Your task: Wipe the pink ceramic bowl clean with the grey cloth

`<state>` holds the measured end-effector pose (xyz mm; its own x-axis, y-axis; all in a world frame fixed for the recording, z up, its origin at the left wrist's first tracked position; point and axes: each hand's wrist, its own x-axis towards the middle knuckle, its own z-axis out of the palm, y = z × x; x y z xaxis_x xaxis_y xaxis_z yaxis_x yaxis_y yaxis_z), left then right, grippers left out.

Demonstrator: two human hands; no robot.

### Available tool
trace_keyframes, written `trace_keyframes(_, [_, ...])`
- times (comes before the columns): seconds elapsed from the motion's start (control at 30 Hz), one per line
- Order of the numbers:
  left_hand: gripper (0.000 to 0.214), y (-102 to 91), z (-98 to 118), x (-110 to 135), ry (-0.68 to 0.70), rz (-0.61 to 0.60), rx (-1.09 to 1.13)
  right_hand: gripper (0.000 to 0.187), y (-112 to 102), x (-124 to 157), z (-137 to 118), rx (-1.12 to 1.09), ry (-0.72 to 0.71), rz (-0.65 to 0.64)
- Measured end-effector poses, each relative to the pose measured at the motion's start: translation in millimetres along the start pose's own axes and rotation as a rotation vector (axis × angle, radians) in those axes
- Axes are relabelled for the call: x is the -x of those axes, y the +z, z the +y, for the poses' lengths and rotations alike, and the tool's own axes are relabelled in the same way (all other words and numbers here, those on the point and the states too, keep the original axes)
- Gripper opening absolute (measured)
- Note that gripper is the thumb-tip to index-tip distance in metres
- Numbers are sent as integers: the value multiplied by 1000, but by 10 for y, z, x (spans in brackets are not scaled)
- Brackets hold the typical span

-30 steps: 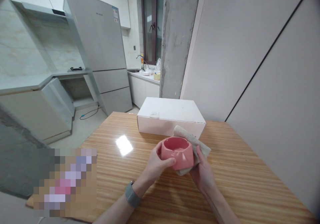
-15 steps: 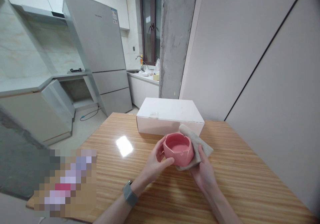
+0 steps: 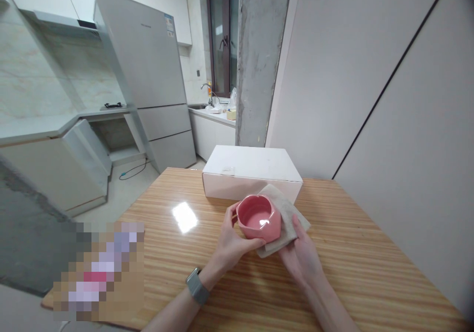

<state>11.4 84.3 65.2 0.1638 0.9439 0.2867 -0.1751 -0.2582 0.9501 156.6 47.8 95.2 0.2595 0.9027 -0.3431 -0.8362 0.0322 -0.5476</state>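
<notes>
The left-hand grip (image 3: 230, 244) holds a pink bowl (image 3: 258, 218) (faceted, opening upward) above the worktop (image 3: 359, 258); the right-hand grip (image 3: 302, 255) holds a grey cloth (image 3: 289, 217) against its side.

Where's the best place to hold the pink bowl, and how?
Probably the left outer wall of the pink bowl, coming from the left, as the left hand does. Its faceted wall curves round there, so a thumb in front can steady it, opening tilted towards you. The cloth and right hand cover its right side.
</notes>
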Motion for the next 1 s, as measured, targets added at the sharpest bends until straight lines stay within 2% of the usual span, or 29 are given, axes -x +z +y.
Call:
trace_keyframes(0.1, [83, -14, -23, -32, -14, 57, 24, 29, -2, 10, -10, 4, 24, -16])
trace_keyframes(0.2, [78, -61, -67, -81, -82, 118, 152, 30, -54, -19, -3, 62, 39, 12])
trace_keyframes(0.3, [64, -90, -92, -101, -192, 116, 360, 37, -158, -111, 53, 150, -71, 99])
trace_keyframes(0.37, [56, -79, -77, -80, -260, 36, 499, 44, -237, -173, 116, 228, -213, 139])
trace_keyframes(0.43, [53, -47, -43, -38, -324, -82, 615, 47, -296, -193, 182, 328, -315, 110])
trace_keyframes(0.57, [55, 21, 21, 57, -396, -309, 726, 44, -294, -101, 268, 474, -309, -47])
trace_keyframes(0.63, [57, 37, 24, 84, -406, -349, 717, 47, -258, -52, 280, 476, -273, -92])
trace_keyframes(0.73, [61, 48, -5, 91, -411, -299, 681, 51, -241, -38, 295, 440, -221, -135])
trace_keyframes(0.87, [70, 56, -36, 61, -405, -150, 669, 48, -325, -88, 385, 455, -183, -151])
trace_keyframes(1.0, [66, 27, -26, 29, -424, -70, 632, 48, -414, -134, 462, 431, -174, -163])
